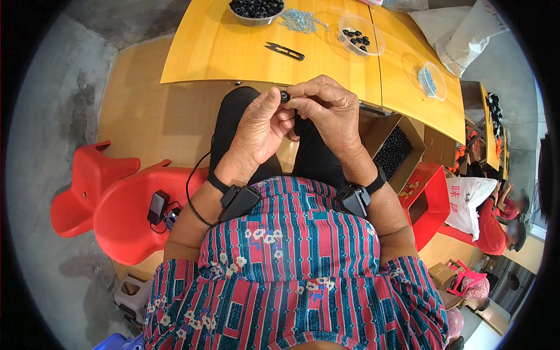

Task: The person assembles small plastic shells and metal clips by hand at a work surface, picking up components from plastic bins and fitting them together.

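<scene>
Between my two hands, just off the near edge of the yellow table (221,58), is a small round black part (284,97) with a hole in its end. My left hand (261,123) grips it between thumb and fingers. From the other side, the closed thumb and forefinger of my right hand (328,109) meet at the same part. Anything tiny inside that right-hand pinch is hidden. Beyond the hands, black thread snips (284,51) lie on the tabletop.
A bowl (256,22) of black parts stands at the back, beside a heap of small silvery-blue pieces (302,21). Two clear tubs (378,41) hold more parts. A cardboard box (415,153) of black pieces is at right, red chairs (125,213) at left. Other people sit far right.
</scene>
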The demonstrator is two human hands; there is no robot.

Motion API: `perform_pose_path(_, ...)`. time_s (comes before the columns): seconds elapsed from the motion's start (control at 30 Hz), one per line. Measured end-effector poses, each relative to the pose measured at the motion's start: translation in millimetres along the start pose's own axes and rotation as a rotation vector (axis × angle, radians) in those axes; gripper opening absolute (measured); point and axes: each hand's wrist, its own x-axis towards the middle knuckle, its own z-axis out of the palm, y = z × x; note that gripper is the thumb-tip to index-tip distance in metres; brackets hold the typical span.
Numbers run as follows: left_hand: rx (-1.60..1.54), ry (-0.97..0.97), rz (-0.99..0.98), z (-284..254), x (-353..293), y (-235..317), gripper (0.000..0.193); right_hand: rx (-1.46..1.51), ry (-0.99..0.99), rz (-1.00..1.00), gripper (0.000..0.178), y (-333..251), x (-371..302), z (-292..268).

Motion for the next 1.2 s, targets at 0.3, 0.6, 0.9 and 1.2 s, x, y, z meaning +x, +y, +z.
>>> perform_pose_path(0.3,0.086,-0.01,0.0,0,-2,-2,0.04,0.044,-0.047,0.03,0.02,1,-1,0)
perform_pose_path(0.6,0.024,-0.05,-0.092,-3,-7,-2,0.026,0.021,-0.151,0.022,0.016,17,-6,-6)
perform_pose_path(0.9,0.019,0.129,-0.106,-22,-9,-5,0.024,-0.079,0.024,0.161,0.013,47,15,-20)
perform_pose_path(1.2,0.065,0.18,-0.085,-29,-21,2,0.025,-0.21,0.193,0.321,0.014,67,33,-47)
